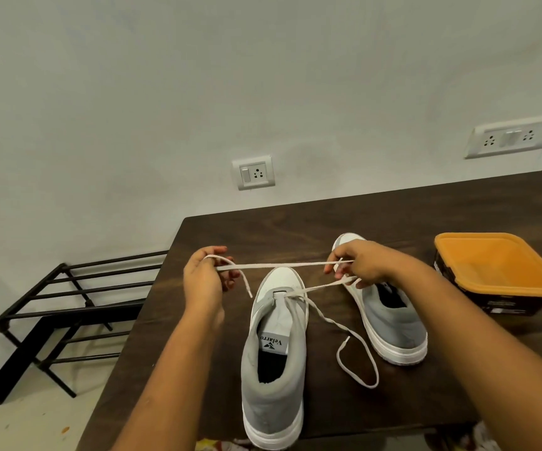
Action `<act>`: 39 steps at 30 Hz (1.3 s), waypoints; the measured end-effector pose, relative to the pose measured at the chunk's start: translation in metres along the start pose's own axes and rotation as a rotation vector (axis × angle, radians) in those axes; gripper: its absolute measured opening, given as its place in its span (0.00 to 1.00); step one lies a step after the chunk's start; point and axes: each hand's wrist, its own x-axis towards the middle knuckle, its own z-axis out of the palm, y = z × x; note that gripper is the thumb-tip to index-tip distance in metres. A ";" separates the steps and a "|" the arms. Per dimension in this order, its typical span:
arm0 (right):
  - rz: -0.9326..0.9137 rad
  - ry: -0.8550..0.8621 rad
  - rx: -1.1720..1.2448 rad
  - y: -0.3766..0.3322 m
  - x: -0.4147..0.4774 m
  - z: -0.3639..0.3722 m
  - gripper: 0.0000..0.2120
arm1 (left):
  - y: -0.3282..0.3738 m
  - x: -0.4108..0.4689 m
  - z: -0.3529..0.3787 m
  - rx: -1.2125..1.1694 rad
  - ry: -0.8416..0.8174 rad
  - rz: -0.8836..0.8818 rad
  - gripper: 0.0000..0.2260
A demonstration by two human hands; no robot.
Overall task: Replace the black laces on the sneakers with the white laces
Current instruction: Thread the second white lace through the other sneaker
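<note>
Two grey sneakers stand on the dark table (328,219): the near sneaker (273,369) straight before me, toe away, and the second sneaker (396,327) to its right. My left hand (203,278) pinches the white lace (279,265) close to its tip. My right hand (360,263) pinches it further along. It runs taut between both hands, then down into the near sneaker's front eyelets. Its other end lies looped on the table between the sneakers. An orange-lidded box (494,265) sits at far right.

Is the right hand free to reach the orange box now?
Probably not at once: the right hand pinches the white lace. Only bare table lies between it and the orange box.
</note>
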 end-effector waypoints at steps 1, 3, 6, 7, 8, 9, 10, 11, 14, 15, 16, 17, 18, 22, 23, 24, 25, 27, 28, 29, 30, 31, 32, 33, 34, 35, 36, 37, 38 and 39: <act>-0.022 0.014 -0.080 0.000 -0.001 0.001 0.14 | 0.000 0.001 -0.001 -0.013 -0.001 0.005 0.15; -0.039 -0.016 -0.233 -0.001 -0.004 0.002 0.12 | 0.000 -0.001 -0.001 0.005 -0.042 0.025 0.14; -0.104 -0.211 -0.130 -0.011 -0.008 0.001 0.31 | -0.006 -0.007 0.006 0.059 -0.222 -0.005 0.12; -0.154 -0.237 0.005 -0.018 -0.009 0.000 0.32 | -0.007 -0.011 0.011 0.089 -0.294 0.001 0.11; -0.197 -0.242 0.150 -0.025 -0.010 0.001 0.29 | -0.007 -0.014 0.015 0.121 -0.355 0.030 0.10; -0.215 -0.232 0.279 -0.031 -0.009 0.004 0.23 | -0.007 -0.018 0.019 0.146 -0.402 0.082 0.10; -0.215 -0.220 0.387 -0.037 -0.010 0.008 0.16 | -0.007 -0.021 0.024 0.165 -0.442 0.152 0.10; -0.212 -0.200 0.460 -0.041 -0.009 0.013 0.12 | -0.007 -0.024 0.027 0.191 -0.482 0.227 0.11; -0.194 -0.100 0.599 -0.043 -0.004 0.029 0.13 | -0.011 -0.035 0.034 0.341 -0.599 0.344 0.09; -0.183 -0.060 0.624 -0.043 -0.003 0.032 0.14 | -0.013 -0.037 0.035 0.371 -0.635 0.326 0.09; -0.172 -0.008 0.604 -0.041 -0.003 0.032 0.15 | -0.014 -0.038 0.035 0.381 -0.672 0.283 0.09; -0.165 0.056 0.496 -0.038 -0.001 0.031 0.16 | -0.015 -0.037 0.034 0.391 -0.707 0.232 0.09; -0.152 0.126 0.296 -0.035 0.002 0.027 0.15 | -0.013 -0.035 0.032 0.413 -0.744 0.182 0.09; -0.116 0.260 -0.236 -0.021 0.009 0.018 0.12 | -0.011 -0.030 0.024 0.571 -0.871 0.053 0.07; -0.141 0.260 -0.186 -0.020 0.008 0.016 0.13 | -0.013 -0.029 0.023 0.554 -0.812 0.058 0.09; -0.175 0.262 -0.077 -0.019 0.008 0.016 0.15 | -0.015 -0.026 0.023 0.532 -0.691 0.093 0.11; -0.207 0.256 0.078 -0.019 0.007 0.016 0.17 | -0.017 -0.022 0.022 0.532 -0.536 0.158 0.12; -0.241 0.216 0.385 -0.022 0.008 0.021 0.18 | -0.019 -0.010 0.018 0.710 -0.318 0.321 0.09; -0.240 0.196 0.461 -0.024 0.009 0.025 0.18 | -0.021 -0.007 0.015 0.889 -0.322 0.366 0.09; -0.232 0.180 0.481 -0.026 0.010 0.031 0.17 | -0.026 -0.005 0.013 1.077 -0.376 0.358 0.13; -0.225 0.162 0.470 -0.027 0.012 0.036 0.17 | -0.032 -0.004 0.014 1.227 -0.437 0.300 0.18; -0.223 0.142 0.433 -0.029 0.013 0.042 0.15 | -0.037 -0.005 0.015 1.319 -0.464 0.221 0.20; -0.233 0.133 0.372 -0.030 0.015 0.047 0.13 | -0.042 -0.007 0.017 1.355 -0.450 0.174 0.19; -0.256 0.147 0.303 -0.030 0.017 0.052 0.10 | -0.045 -0.008 0.020 1.366 -0.407 0.177 0.17; -0.285 0.178 0.245 -0.030 0.018 0.056 0.09 | -0.046 -0.007 0.021 1.368 -0.363 0.202 0.14; -0.312 0.211 0.210 -0.032 0.019 0.061 0.08 | -0.045 -0.005 0.022 1.366 -0.335 0.222 0.13; -0.330 0.228 0.192 -0.034 0.019 0.065 0.07 | -0.044 -0.003 0.022 1.360 -0.327 0.223 0.12; -0.337 0.229 0.178 -0.036 0.019 0.070 0.07 | -0.042 0.001 0.021 1.342 -0.326 0.206 0.11; -0.335 0.222 0.169 -0.036 0.019 0.075 0.09 | -0.040 0.003 0.019 1.312 -0.336 0.171 0.10; -0.321 0.215 0.163 -0.036 0.019 0.079 0.11 | -0.039 0.004 0.018 1.277 -0.349 0.133 0.09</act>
